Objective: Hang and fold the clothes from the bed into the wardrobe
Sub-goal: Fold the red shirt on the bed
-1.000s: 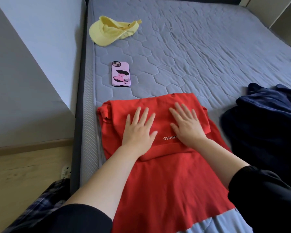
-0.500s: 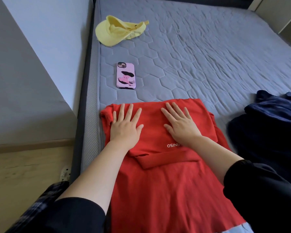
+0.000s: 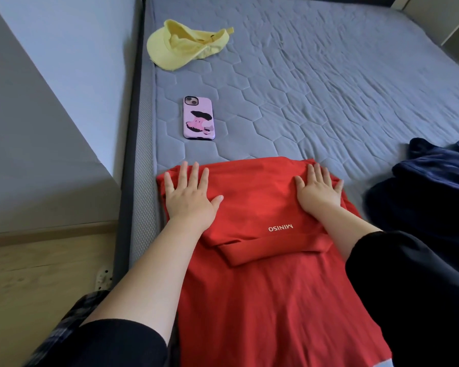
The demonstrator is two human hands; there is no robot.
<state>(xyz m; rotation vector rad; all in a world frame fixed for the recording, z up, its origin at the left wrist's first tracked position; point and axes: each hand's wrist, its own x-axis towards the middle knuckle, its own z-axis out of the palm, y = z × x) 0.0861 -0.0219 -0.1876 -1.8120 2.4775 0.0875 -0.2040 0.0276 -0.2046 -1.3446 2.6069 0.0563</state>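
Observation:
A red T-shirt (image 3: 260, 292) lies on the grey mattress (image 3: 329, 88) at its near left corner, its top part folded back over itself so that white lettering shows upside down. My left hand (image 3: 190, 196) presses flat on the fold's far left corner, fingers straight and spread. On the far right corner my right hand (image 3: 319, 190) lies flat as well. A dark navy garment (image 3: 429, 186) is heaped on the mattress to the right of the shirt.
A pink-cased phone (image 3: 198, 118) lies face down on the mattress beyond the shirt. A yellow cap (image 3: 183, 46) sits farther back by the left edge. A grey wall and wooden floor (image 3: 37, 282) border the bed on the left.
Both hands have slid apart over the red shirt, from its middle outward to the far corners of the fold, staying flat on the cloth.

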